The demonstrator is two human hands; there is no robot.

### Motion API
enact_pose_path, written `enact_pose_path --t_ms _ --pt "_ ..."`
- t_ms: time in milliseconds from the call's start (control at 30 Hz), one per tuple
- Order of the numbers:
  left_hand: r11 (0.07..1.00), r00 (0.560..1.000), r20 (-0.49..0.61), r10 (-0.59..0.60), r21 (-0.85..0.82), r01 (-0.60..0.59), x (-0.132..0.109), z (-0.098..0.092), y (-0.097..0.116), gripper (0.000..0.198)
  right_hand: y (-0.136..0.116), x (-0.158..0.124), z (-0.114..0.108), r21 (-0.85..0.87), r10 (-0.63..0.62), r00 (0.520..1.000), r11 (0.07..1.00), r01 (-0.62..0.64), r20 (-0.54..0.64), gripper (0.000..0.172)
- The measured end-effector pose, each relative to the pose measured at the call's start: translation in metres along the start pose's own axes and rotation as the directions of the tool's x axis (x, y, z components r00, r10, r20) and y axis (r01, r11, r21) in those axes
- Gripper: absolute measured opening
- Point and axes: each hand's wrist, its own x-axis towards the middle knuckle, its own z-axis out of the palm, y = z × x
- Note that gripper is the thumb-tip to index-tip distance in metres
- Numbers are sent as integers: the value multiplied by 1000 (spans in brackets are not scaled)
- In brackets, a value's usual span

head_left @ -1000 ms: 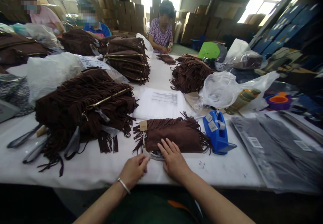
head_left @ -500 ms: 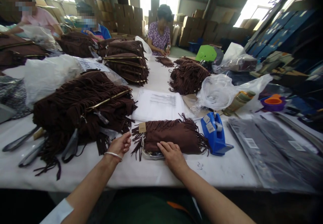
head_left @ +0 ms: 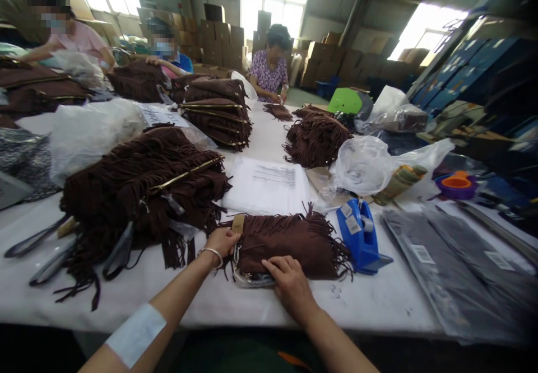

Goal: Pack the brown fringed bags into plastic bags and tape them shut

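A brown fringed bag (head_left: 286, 250) lies flat on the white table, its fringe spread at both ends. My left hand (head_left: 223, 242) is closed at the bag's left end, its fingertips pinching the lower edge of a tan hang tag (head_left: 238, 223) with a pale string. My right hand (head_left: 291, 280) lies open over the bag's near edge, fingers stretched on the brown cloth. Clear plastic (head_left: 252, 279) shows under that edge. Just right of the bag stands a blue tape dispenser (head_left: 359, 238).
A heap of brown fringed bags (head_left: 143, 188) stands at the left. Beyond my bag lies a stack of white plastic bags (head_left: 264, 185). Grey packaged items (head_left: 445, 266) lie at the right, and a second brown pile (head_left: 317, 138) farther back. Several co-workers are across the table.
My left hand has moved right and forward onto the hang tag, where its fingers pinch. My right hand stays on the bag. The view has tilted up slightly.
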Motion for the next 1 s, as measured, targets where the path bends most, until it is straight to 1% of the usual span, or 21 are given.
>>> enact_pose_path --t_ms 67,167,233,267,333,400,500,567,600,667,733,800,867,933,967,1000 --pt "999 1000 -16 18 -33 -19 -8 -4 -6 37 0 0 2 26 15 1000 1000 -14 -26 61" --pt "994 993 -83 79 -66 -84 -30 -9 -12 47 2 -1 3 52 14 999 999 -11 -49 63" --pt "988 982 -122 144 -46 -150 -47 -6 -10 49 4 -2 5 66 7 998 998 -3 -59 65" --pt "982 975 -122 184 -22 -188 -54 -2 -7 47 5 -4 7 73 2 998 997 3 -70 65" --pt "962 959 -71 273 50 -270 -67 12 1 41 8 -8 10 84 -15 993 996 25 -115 64" --pt "927 937 17 348 145 -346 -75 28 10 31 11 -14 13 78 -41 982 995 56 -184 60" --pt "862 916 116 385 310 -402 -79 49 16 20 13 -21 13 -8 -71 956 997 72 -284 58" --pt "809 905 157 396 406 -424 -78 56 15 16 11 -22 10 -96 -99 951 993 74 -293 60" --pt "781 898 176 404 445 -439 -78 57 13 15 9 -21 7 -132 -119 956 987 86 -267 63" --pt "728 884 209 419 504 -465 -77 56 11 16 6 -14 0 -166 -164 973 977 137 -163 70" --pt "697 878 226 423 538 -474 -76 52 10 19 5 -3 -8 -148 -193 981 971 187 -33 79" --pt "690 875 231 426 542 -479 -75 46 9 23 6 8 -13 -109 -186 980 975 193 71 85" --pt "698 867 235 439 519 -494 -76 39 7 29 9 17 -15 -87 -163 977 981 175 134 86" --pt "735 862 209 463 454 -504 -81 29 2 33 12 24 -13 -116 -153 975 978 173 162 78" --pt "783 875 169 454 394 -482 -86 23 -2 33 14 27 -12 -145 -162 973 972 186 166 70" --pt "849 903 115 414 308 -429 -92 17 -7 35 15 30 -12 -174 -179 970 963 207 165 62"
